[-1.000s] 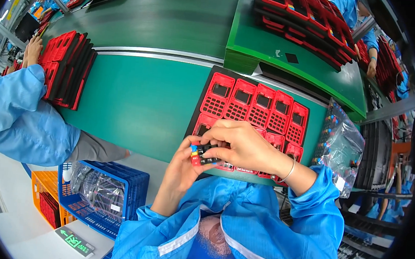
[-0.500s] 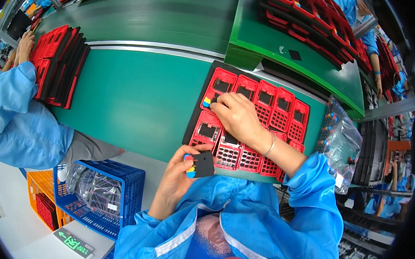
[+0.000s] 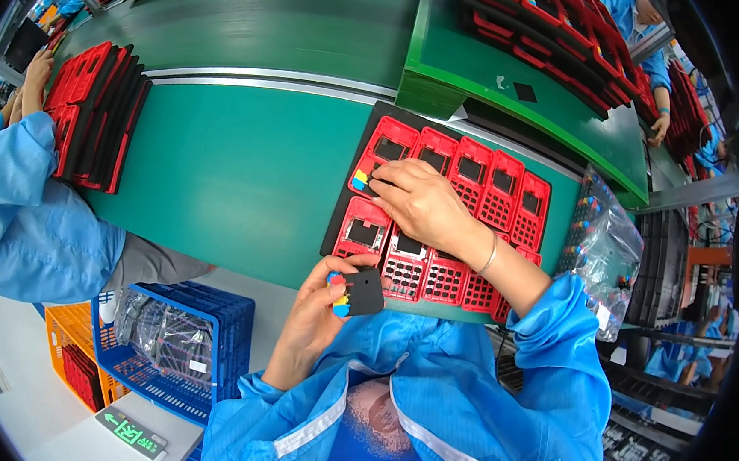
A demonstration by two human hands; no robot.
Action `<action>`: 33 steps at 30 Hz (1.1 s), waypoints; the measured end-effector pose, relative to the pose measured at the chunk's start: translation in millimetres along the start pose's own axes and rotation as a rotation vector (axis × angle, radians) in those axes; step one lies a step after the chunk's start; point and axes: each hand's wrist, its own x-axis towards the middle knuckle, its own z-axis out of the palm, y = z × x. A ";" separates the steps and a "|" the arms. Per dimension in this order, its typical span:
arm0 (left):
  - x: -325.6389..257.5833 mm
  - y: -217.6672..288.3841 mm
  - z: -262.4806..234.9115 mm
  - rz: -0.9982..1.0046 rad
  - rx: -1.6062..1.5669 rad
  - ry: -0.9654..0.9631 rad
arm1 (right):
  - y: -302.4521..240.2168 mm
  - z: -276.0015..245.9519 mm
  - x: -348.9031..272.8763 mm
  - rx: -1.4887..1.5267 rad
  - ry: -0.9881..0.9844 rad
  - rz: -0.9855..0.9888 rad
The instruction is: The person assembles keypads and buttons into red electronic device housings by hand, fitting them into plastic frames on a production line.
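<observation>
While the right hand [image 3: 431,202] hovers over the tray's far-left corner, its fingertips are bunched at a coloured-key piece [image 3: 360,179]; whether they pinch or merely press it, cannot tell. The piece lies just left of those fingertips, at the near end of a red housing [image 3: 393,131] whose long axis runs away from the person, far end leaning right. Right hand is nearer; the left hand [image 3: 311,308] sits lower, close to the body, thumb and fingers clamped on a black block [image 3: 361,292] edged with coloured keys. Counts: one piece at the right fingertips, one block in the left (layers unclear). Black tray [image 3: 336,224]: five housings in the far row, seemingly five in the near, partly under the forearm. Beyond, on the green bench [image 3: 228,169]: one stack of loaded trays [image 3: 95,117] left, one clear bag [image 3: 603,255] right.
</observation>
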 end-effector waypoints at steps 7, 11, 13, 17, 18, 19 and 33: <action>6.6 6.0 10.7 0.048 0.014 0.022 | 0.6 -2.1 -2.6 -0.048 -0.108 0.023; 10.5 6.6 18.0 0.089 0.020 0.055 | -7.4 -21.9 1.6 0.468 -0.033 0.334; 10.5 5.1 20.0 0.100 0.001 0.074 | -32.7 -52.4 12.3 0.588 -0.081 0.296; 13.0 -1.3 16.0 0.103 0.020 0.081 | -66.0 -73.5 7.2 0.540 -0.285 0.245; 13.6 -1.8 16.2 0.097 0.021 0.074 | -68.3 -73.1 5.1 0.516 -0.271 0.283; 13.7 -3.0 17.3 0.096 0.020 0.070 | -66.2 -74.9 3.1 0.512 -0.271 0.285; 5.3 -6.5 23.7 0.074 0.095 0.063 | -8.2 -36.6 -33.1 0.058 0.109 0.618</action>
